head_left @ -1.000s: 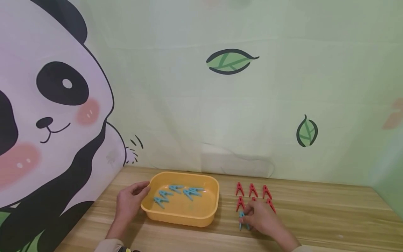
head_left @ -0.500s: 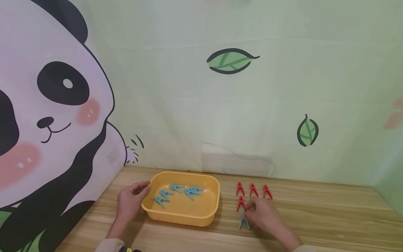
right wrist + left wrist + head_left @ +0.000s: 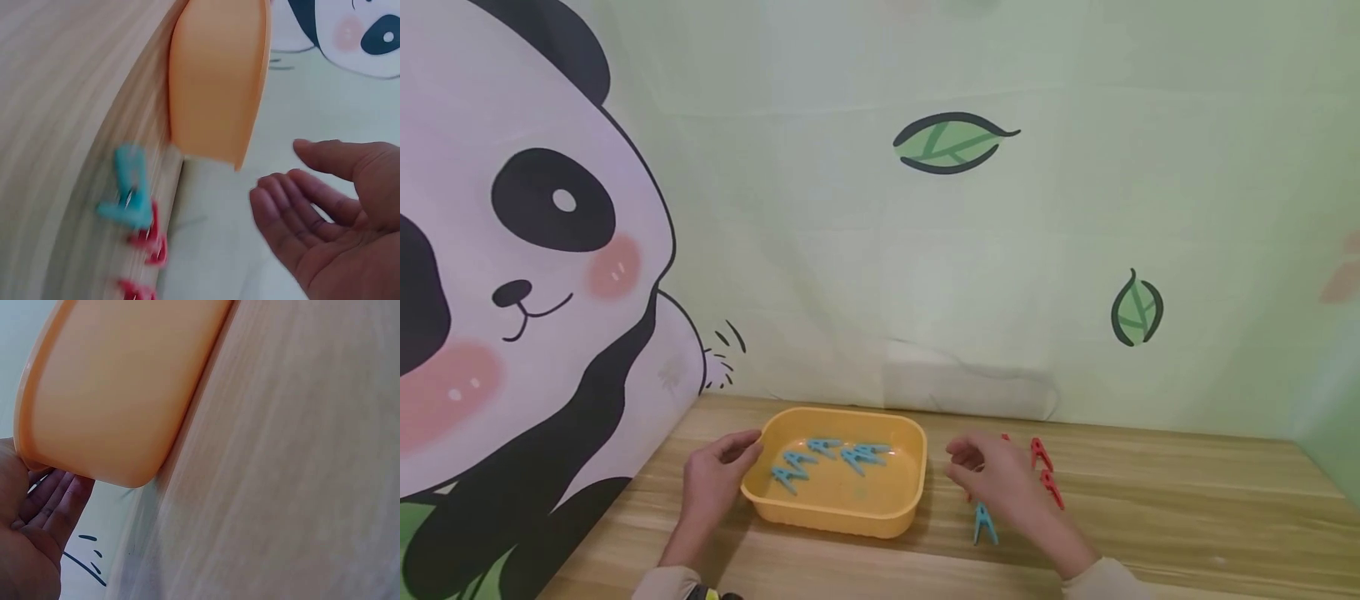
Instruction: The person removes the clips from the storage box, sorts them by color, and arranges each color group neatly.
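Note:
My left hand point(image 3: 713, 482) holds the near-left rim of a yellow plastic basin point(image 3: 837, 522). In the left wrist view its fingers point(image 3: 65, 509) lie against the outer wall. Several blue clothespins point(image 3: 789, 477) lie inside the basin, in its left and back part. My right hand point(image 3: 1002, 483) hovers between basin and pegs, holding nothing, thumb and fingers apart. Below it on the table lies one blue clothespin point(image 3: 985, 527). Red clothespins point(image 3: 1052, 488) lie in rows behind that one, some hidden by the hand.
A wood-grain table point(image 3: 1187, 508) carries everything. Behind it hangs a pale green backdrop point(image 3: 820, 250) with leaves and a large panda point(image 3: 572, 333) printed on it. The tabletop extends to the right of the red clothespins.
My right hand has let go of the blue clothespin, left it in front of the red ones, and moved up and left toward the basin. The left hand stays at the rim.

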The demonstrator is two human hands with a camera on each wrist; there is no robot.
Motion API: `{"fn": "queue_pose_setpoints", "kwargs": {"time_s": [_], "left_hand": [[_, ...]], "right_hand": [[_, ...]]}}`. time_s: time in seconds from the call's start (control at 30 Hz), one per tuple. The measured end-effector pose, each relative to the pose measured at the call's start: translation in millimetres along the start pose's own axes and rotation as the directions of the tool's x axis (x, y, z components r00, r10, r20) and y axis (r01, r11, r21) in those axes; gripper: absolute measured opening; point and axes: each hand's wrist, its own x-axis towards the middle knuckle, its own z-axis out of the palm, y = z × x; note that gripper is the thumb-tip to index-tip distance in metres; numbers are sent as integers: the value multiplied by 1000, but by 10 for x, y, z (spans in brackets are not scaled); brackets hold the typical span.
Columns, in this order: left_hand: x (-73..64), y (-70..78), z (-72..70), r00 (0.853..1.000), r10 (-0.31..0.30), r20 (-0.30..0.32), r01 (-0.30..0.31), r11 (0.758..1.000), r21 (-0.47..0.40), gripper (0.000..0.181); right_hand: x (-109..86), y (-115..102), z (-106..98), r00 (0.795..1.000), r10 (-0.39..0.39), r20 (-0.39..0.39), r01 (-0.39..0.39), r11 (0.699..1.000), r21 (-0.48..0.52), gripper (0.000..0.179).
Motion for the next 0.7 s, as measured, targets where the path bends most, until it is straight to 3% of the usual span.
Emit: {"fn": "queue_pose_setpoints", "kwargs": {"time_s": [0.17, 0.27, 0.4, 0.7], "left_hand": [[8, -4, 5, 1000, 8, 3, -8, 1000, -7, 24], [5, 2, 6, 1000, 9, 10, -8, 1000, -3, 25], [-4, 19, 2, 1000, 3, 15, -3, 1000, 1, 25], [-15, 25, -7, 1000, 1, 15, -1, 1000, -11, 25]], "right_hand": [[130, -107, 198, 985, -171, 28, 169, 984, 57, 15], [217, -153, 317, 974, -222, 46, 217, 972, 95, 15], [337, -194, 472, 967, -239, 83, 231, 968, 104, 14], [540, -218, 765, 967, -223, 125, 228, 973, -23, 19]]}}
